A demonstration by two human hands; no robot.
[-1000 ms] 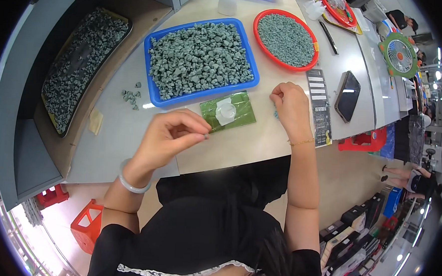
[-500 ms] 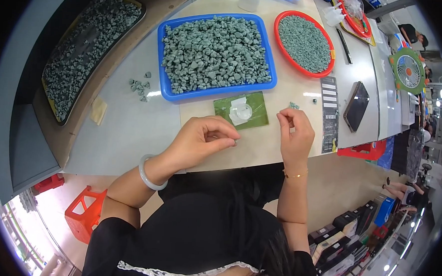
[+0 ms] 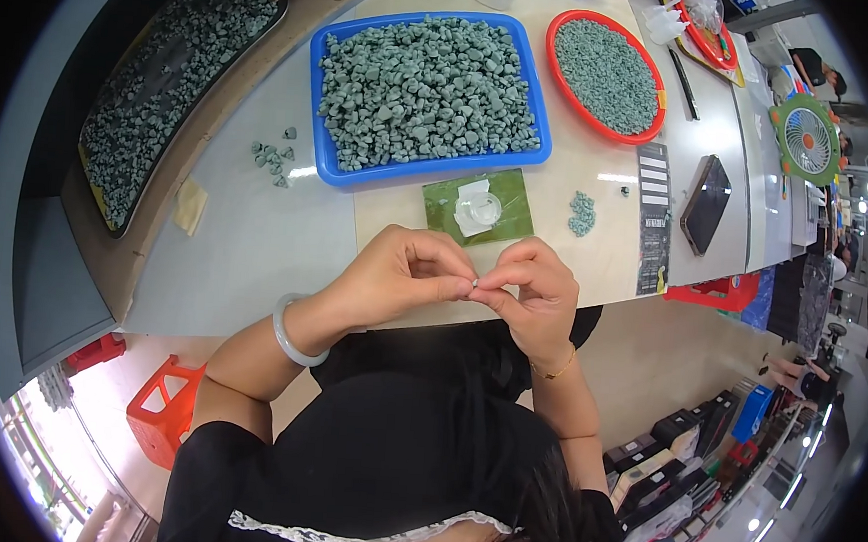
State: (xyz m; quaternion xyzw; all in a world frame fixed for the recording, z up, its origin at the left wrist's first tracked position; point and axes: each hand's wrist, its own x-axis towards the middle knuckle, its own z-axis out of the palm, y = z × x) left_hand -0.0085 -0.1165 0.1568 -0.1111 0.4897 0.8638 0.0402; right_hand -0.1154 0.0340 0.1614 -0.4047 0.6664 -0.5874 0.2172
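My left hand and my right hand meet fingertip to fingertip over the table's near edge. Both pinch a tiny pale greyish piece that looks like a small stone; fingers cover most of it. Just beyond them lies a green mat with a white patch and a small clear round dish on it. To the right of the mat is a little heap of fine green stones. Behind it all stands a blue tray filled with coarser grey-green stones.
A round red tray of finer stones stands at the back right. Nearby lie a printed card, a dark phone and a black pen. Loose stones and a yellowish cloth lie left, beside a dark stone-filled tray.
My right hand has moved left, from beside the small stone heap to my left hand's fingertips. That heap now shows fully. My left hand has barely moved.
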